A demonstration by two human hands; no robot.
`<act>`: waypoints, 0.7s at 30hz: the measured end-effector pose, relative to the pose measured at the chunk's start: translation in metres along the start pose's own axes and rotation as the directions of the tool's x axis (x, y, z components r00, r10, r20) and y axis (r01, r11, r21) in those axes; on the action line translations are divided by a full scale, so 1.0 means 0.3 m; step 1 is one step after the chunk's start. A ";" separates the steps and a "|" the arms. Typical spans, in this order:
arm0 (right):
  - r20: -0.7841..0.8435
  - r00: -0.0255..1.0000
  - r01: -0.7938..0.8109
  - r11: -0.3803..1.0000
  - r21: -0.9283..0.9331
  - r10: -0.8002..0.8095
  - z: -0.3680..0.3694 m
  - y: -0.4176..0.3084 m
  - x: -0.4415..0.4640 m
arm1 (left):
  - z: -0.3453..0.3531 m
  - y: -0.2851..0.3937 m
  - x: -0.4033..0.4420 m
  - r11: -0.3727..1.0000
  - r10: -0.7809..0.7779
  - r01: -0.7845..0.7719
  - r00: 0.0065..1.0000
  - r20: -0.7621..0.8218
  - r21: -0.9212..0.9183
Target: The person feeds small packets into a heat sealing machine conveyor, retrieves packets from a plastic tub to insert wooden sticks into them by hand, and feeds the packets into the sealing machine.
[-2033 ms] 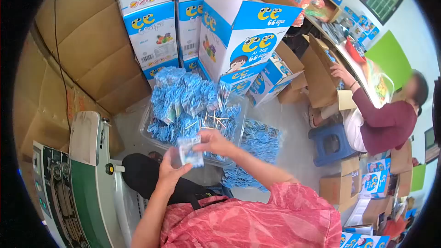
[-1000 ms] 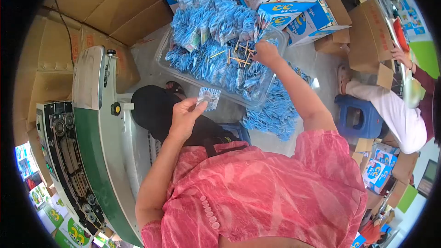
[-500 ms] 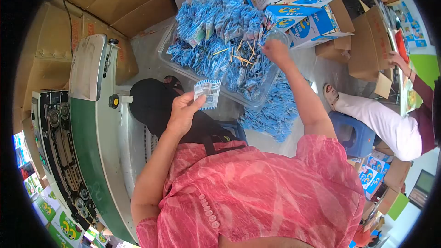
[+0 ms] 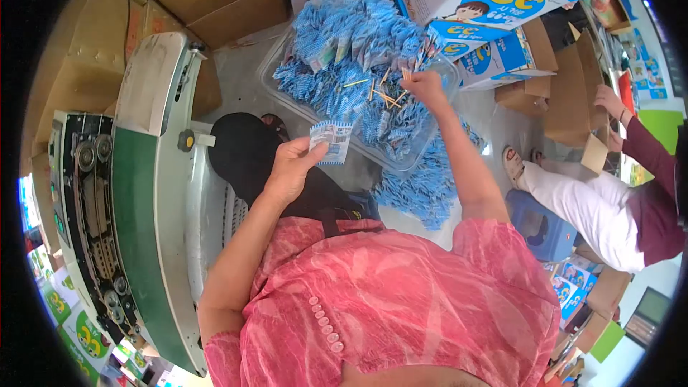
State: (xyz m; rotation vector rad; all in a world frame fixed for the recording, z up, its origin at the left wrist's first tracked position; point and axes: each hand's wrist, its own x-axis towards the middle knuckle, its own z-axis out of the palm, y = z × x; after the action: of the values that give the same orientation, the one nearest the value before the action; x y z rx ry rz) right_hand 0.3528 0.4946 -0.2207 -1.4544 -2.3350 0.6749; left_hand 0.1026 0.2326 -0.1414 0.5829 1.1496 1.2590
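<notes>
Blue-edged, pale film: small packet [image 4: 338, 145] at left, raised in front of the near side of the clear tub. Looks flat; whether anything is inside, cannot tell. Judged very light, limp, a little slippery; easily creased. Best hold: one edge or corner, thumb against flat face. Next rightward, heaped packets [image 4: 344, 89] fill the clear plastic tub [image 4: 403, 164]; likely soft and sliding in bulk. Thin sticks [image 4: 385, 97] lie across the heap toward its right: probably stiff, light, liable to roll; pinch mid-length.

Pose, left to right. Left hand [image 4: 292, 166]: elbow bent, forearm angled up and inward, thumb on packet face, fingers behind, pinching its left side. Right hand [image 4: 424, 89]: arm extended forward over the tub's right side, fingers bunched and pointing inward beside the sticks. Gap looks narrow; cannot tell whether anything is held.
</notes>
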 end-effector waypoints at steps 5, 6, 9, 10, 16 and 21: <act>0.504 0.860 -0.310 0.707 0.635 -0.075 -0.148 -0.427 -0.200 | 0.045 0.060 -0.016 0.937 0.060 -0.104 0.988 0.140 0.334; 0.566 0.813 -0.329 0.693 0.642 -0.138 -0.145 -0.497 -0.235 | 0.056 0.065 -0.027 0.922 0.075 -0.132 0.983 0.167 0.365; 0.396 0.882 -0.156 0.636 0.756 -0.256 -0.040 -0.579 -0.290 | 0.062 0.073 -0.057 0.868 0.093 -0.180 0.974 0.205 0.463; 0.335 0.895 -0.098 0.603 0.792 -0.295 -0.030 -0.595 -0.301 | 0.056 0.073 -0.075 0.882 0.089 -0.157 0.981 0.171 0.443; 0.376 0.864 -0.094 0.624 0.776 -0.336 -0.042 -0.620 -0.323 | 0.043 0.083 -0.122 0.853 0.198 -0.247 0.968 0.153 0.460; 0.350 0.845 -0.029 0.618 0.786 -0.405 -0.167 -0.739 -0.327 | 0.025 0.121 -0.145 0.739 0.341 -0.393 0.919 0.199 0.547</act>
State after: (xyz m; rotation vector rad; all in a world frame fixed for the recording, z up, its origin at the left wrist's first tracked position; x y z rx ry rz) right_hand 0.2531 0.3347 -0.0600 -0.6353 -1.9881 1.8840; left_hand 0.0981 0.2035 -0.0923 1.3724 1.3943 1.1810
